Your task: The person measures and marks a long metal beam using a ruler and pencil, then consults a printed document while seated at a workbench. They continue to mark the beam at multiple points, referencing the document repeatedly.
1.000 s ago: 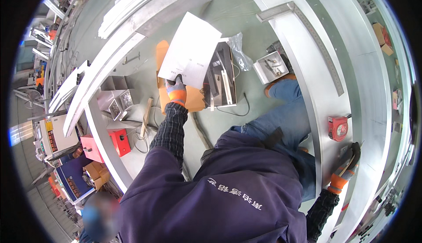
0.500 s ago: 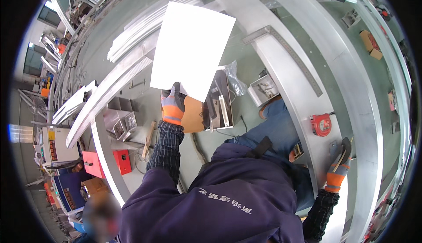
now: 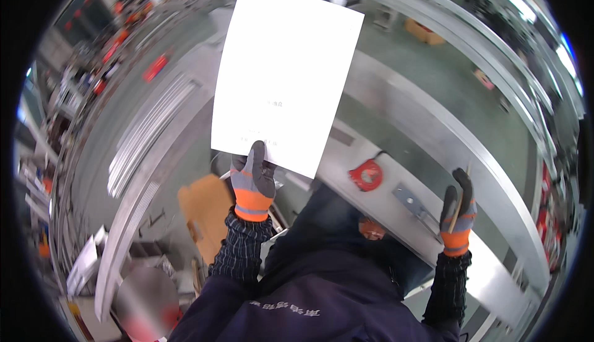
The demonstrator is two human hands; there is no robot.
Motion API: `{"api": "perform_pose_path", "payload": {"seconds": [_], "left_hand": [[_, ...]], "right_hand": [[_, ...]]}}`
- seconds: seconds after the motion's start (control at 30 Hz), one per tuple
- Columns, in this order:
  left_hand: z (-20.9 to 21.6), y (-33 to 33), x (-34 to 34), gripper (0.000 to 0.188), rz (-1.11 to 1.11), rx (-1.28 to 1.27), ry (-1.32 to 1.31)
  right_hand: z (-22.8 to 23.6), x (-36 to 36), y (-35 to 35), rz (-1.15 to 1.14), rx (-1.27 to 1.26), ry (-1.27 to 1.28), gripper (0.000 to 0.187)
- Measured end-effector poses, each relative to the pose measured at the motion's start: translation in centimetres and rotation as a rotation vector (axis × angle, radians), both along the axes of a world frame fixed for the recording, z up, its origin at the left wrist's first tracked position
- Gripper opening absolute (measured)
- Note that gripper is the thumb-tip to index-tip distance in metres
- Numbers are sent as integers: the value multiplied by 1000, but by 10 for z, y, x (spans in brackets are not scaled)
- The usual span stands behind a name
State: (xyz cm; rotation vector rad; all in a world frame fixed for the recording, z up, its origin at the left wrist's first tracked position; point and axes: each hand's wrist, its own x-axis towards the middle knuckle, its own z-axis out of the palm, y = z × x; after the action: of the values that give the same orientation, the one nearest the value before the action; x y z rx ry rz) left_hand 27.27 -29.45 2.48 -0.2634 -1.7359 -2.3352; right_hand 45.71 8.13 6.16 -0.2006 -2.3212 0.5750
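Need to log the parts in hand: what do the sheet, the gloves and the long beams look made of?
Sheet: looks like paper, matt white, thin, held by its edge. Left hand and right hand: knit gloves, grey with orange cuffs, perhaps coated. Beams: bare metal, probably aluminium, with a dull silver sheen.

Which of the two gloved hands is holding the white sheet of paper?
The left hand pinches the white sheet at its lower edge. The right hand holds only a thin pencil-like stick.
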Motion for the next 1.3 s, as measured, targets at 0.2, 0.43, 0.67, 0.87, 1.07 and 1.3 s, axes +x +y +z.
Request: {"api": "perform_pose_path", "payload": {"seconds": [0.2, 0.43, 0.67, 0.87, 1.07, 1.3], "left_hand": [[-3, 117, 14, 34, -169, -265, 196], [-12, 207, 19, 37, -280, -378, 455], [-23, 261, 58, 43, -384, -397, 470], [-9, 251, 35, 43, -257, -602, 883], [-60, 266, 15, 41, -603, -626, 589], [-111, 279, 0, 35, -477, -811, 562]], "right_hand": [[4, 1, 28, -50, -95, 110, 35], [3, -5, 24, 141, -445, 146, 49], [5, -30, 22, -109, -326, 264, 44], [47, -1, 113, 11, -322, 46, 36], [28, -6, 157, -31, -175, 38, 40], [-7, -14, 163, -183, -187, 146, 40]]}}
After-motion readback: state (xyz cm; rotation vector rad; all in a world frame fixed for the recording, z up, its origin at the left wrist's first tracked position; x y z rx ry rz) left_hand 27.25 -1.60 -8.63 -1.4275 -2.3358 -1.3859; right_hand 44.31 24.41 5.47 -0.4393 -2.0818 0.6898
